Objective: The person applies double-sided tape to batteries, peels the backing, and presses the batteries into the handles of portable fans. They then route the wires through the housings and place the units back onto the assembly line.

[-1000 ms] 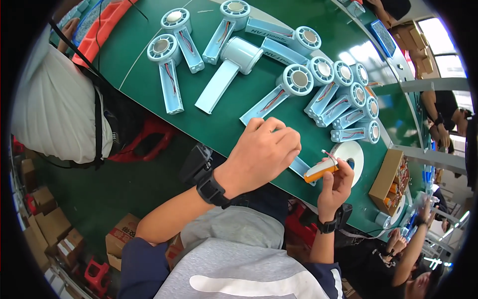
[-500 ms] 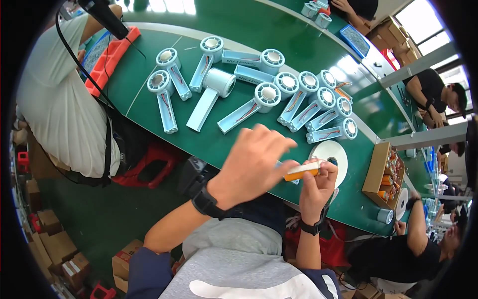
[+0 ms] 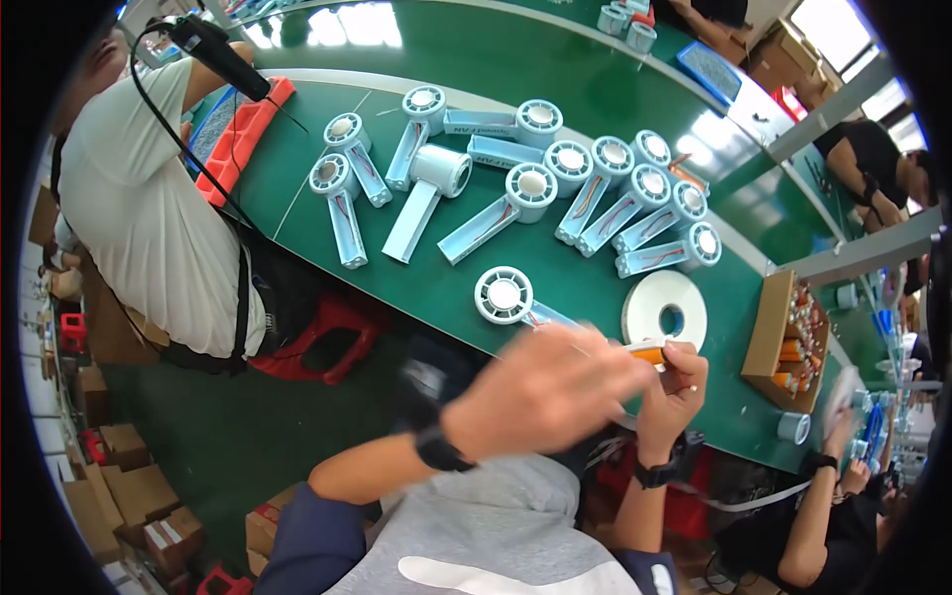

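My right hand (image 3: 674, 397) pinches an orange cylindrical battery (image 3: 651, 355) with a white strip along its top. Reaching across from the left, my left hand (image 3: 550, 392) is smeared by motion. Its fingertips overlap the battery's left end, and I cannot tell whether they grip it. Just beyond that hand lies a pale blue handheld fan housing (image 3: 504, 296), its handle partly hidden behind my fingers. A white roll of tape (image 3: 647, 299) lies flat on the green table beyond my right hand.
Several pale blue fan housings (image 3: 531, 188), many with wires in open handles, spread across the table's far side. A cardboard box (image 3: 759, 337) of orange batteries stands at right. A red tray (image 3: 238, 149) and a person in white (image 3: 149, 188) are at left; another person's arm (image 3: 813, 506) is at right.
My left hand has moved right and down, over to the battery, uncovering the fan housing behind it. My right hand still holds the battery. The whole view has shifted slightly.
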Motion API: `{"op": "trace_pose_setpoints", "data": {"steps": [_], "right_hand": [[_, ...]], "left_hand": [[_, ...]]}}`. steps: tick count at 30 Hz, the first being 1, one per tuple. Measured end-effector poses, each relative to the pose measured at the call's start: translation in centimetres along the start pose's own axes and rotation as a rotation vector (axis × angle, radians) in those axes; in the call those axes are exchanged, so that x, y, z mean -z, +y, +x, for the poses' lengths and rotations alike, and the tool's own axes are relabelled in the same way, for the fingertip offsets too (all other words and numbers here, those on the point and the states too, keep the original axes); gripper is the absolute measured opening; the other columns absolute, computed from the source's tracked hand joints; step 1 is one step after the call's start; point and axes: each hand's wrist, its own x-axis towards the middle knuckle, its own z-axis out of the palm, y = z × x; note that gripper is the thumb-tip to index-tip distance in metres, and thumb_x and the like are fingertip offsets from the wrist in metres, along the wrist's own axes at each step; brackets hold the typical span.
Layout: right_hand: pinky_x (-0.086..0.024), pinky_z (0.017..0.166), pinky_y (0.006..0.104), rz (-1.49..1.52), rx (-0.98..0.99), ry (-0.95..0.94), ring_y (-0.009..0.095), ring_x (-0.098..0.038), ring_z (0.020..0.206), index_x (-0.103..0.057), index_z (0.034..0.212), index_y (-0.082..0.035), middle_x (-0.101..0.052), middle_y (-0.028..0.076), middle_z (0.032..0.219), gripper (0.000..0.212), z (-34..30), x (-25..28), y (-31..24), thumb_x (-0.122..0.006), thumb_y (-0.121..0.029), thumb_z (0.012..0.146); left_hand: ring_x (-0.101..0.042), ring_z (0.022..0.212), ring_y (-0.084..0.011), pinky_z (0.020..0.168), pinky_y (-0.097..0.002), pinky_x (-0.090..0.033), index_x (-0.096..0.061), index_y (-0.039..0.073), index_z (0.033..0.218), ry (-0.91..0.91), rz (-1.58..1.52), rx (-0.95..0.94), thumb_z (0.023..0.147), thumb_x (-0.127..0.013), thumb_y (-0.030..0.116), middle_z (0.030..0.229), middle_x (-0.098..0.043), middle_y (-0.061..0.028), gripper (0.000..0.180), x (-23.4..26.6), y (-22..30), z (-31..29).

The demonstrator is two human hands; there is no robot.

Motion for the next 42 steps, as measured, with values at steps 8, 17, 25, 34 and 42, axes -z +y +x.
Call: {"op": "trace_pose_setpoints", "data": {"steps": [8, 17, 25, 34, 42], "right_hand": [[-0.055, 0.064, 0.0307, -0.301, 0.262, -0.544, 0.021, -0.067, 0.073, -0.065, 0.108, -0.003, -0.067, 0.011, 0.092, 0.035, 4.9, -2.8, -1.7, -0.08, 0.007, 0.077], [-0.053, 0.059, 0.0351, -0.558, 0.191, -1.08, 0.026, -0.065, 0.07, -0.069, 0.108, -0.003, -0.066, 0.012, 0.093, 0.042, 7.9, -5.2, -4.0, -0.078, 0.011, 0.07], [-0.051, 0.073, 0.0386, -0.863, 0.351, -1.264, 0.027, -0.062, 0.088, -0.07, 0.104, -0.006, -0.062, 0.009, 0.089, 0.032, 9.6, -7.5, -6.0, -0.075, 0.002, 0.074], [-0.042, 0.074, 0.0371, -0.974, 0.372, -1.588, 0.023, -0.054, 0.084, -0.064, 0.087, -0.01, -0.059, 0.003, 0.082, 0.01, 12.2, -9.4, -4.3, -0.072, -0.012, 0.081], [-0.045, 0.071, 0.0403, -0.871, 0.27, -1.61, 0.025, -0.057, 0.081, -0.064, 0.096, -0.012, -0.056, 0.003, 0.075, 0.012, 11.5, -9.1, -4.6, -0.069, -0.019, 0.089]], "left_hand": [[-0.058, 0.111, -0.0285, 0.094, -0.0413, -0.045, -0.071, 0.011, 0.111, -0.181, 0.068, 0.181, 0.076, -0.082, 0.028, 0.122, -0.067, -0.0045, 0.04, 2.6, -7.8, -1.8], [-0.063, 0.095, -0.0217, 0.083, -0.0368, -0.048, -0.068, 0.01, 0.096, 0.104, 0.023, 0.213, 0.078, -0.072, 0.01, 0.107, -0.07, 0.0022, 0.019, -1.1, -9.9, -4.6], [-0.062, 0.091, -0.0214, 0.08, -0.0362, -0.047, -0.064, 0.01, 0.089, 0.117, -0.004, 0.254, 0.072, -0.068, 0.005, 0.1, -0.067, 0.0023, 0.019, -1.9, -10.0, -4.7], [-0.061, 0.09, -0.0208, 0.078, -0.0355, -0.046, -0.063, 0.011, 0.088, 0.108, 0.012, 0.241, 0.071, -0.069, 0.005, 0.1, -0.067, 0.0037, 0.019, -1.4, -10.6, -4.2], [-0.061, 0.089, -0.0206, 0.079, -0.0366, -0.045, -0.062, 0.013, 0.086, 0.116, 0.0, 0.24, 0.071, -0.069, 0.005, 0.096, -0.066, 0.0052, 0.018, -1.3, -10.7, -5.3]]}}
